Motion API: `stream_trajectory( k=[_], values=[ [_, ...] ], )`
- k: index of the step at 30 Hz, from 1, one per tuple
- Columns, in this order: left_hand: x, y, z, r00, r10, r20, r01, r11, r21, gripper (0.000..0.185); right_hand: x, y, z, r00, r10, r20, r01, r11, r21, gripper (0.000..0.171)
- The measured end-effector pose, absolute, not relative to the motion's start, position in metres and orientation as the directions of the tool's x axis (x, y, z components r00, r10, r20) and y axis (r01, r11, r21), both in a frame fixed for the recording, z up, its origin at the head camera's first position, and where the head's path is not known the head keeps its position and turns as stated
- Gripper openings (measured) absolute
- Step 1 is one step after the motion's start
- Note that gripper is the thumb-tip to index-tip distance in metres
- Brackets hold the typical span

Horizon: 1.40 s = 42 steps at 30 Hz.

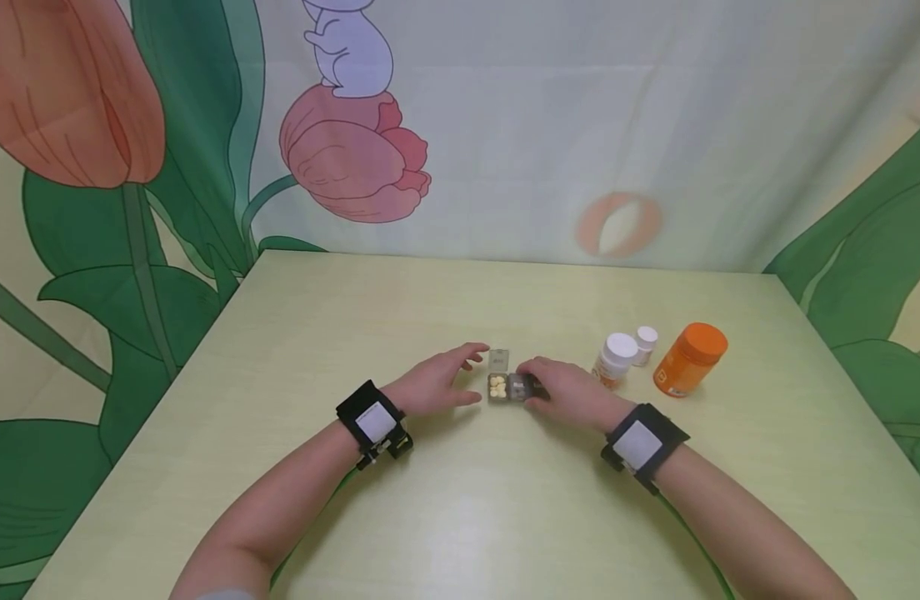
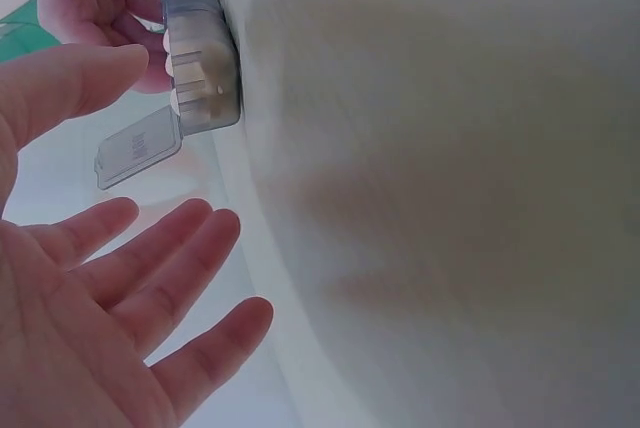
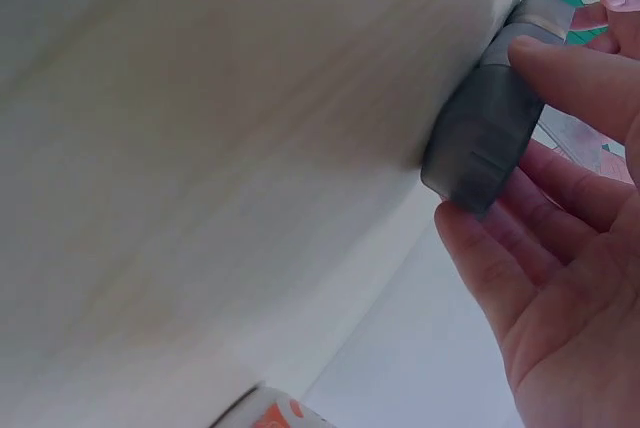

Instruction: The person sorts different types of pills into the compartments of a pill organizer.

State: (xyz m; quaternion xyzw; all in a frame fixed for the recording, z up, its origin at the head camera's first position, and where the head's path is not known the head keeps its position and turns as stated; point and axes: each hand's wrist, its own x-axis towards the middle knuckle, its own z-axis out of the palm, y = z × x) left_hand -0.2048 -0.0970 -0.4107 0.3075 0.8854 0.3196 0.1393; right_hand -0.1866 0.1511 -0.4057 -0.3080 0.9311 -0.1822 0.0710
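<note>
A small grey translucent pill organizer (image 1: 518, 387) lies on the table near its middle. Its left compartment holds several pale yellow pills (image 1: 497, 387), and that compartment's clear lid (image 2: 140, 148) is flipped back, away from the person. My right hand (image 1: 576, 393) grips the darker right end of the organizer (image 3: 485, 138), thumb on the near side and fingers on the far side. To the left, my left hand (image 1: 437, 382) hovers beside the open compartment, fingers spread and holding nothing. The right hand hides part of the organizer's right end.
Right of the right hand stand a white bottle (image 1: 619, 354) with an orange and white label, a smaller white bottle (image 1: 644, 343) and an orange jar (image 1: 689, 360). A flower-printed curtain (image 1: 520, 150) hangs behind the table (image 1: 460, 517). Green cables trail from both wrist straps.
</note>
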Motion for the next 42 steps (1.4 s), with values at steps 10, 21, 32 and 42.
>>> stream_trajectory(
  k=[10, 21, 32, 42],
  values=[
    [-0.209, -0.089, -0.403, -0.748, 0.664, -0.017, 0.525, 0.606, 0.597, 0.073, -0.187, 0.155, -0.408, -0.797, -0.604, -0.006, -0.556, 0.738, -0.382, 0.044],
    [-0.195, -0.084, -0.390, -0.694, 0.715, -0.083, 0.604, 0.642, 0.473, 0.066, -0.187, 0.155, -0.406, -0.779, -0.627, 0.029, -0.588, 0.712, -0.385, 0.041],
    [-0.178, -0.085, -0.400, -0.585, 0.811, -0.002, 0.794, 0.573, 0.203, 0.056, -0.186, 0.152, -0.408, -0.777, -0.629, 0.021, -0.585, 0.710, -0.392, 0.039],
    [-0.178, -0.072, -0.398, -0.537, 0.844, 0.019, 0.844, 0.536, 0.017, 0.045, -0.191, 0.157, -0.404, -0.790, -0.612, 0.036, -0.577, 0.723, -0.381, 0.039]
  ],
)
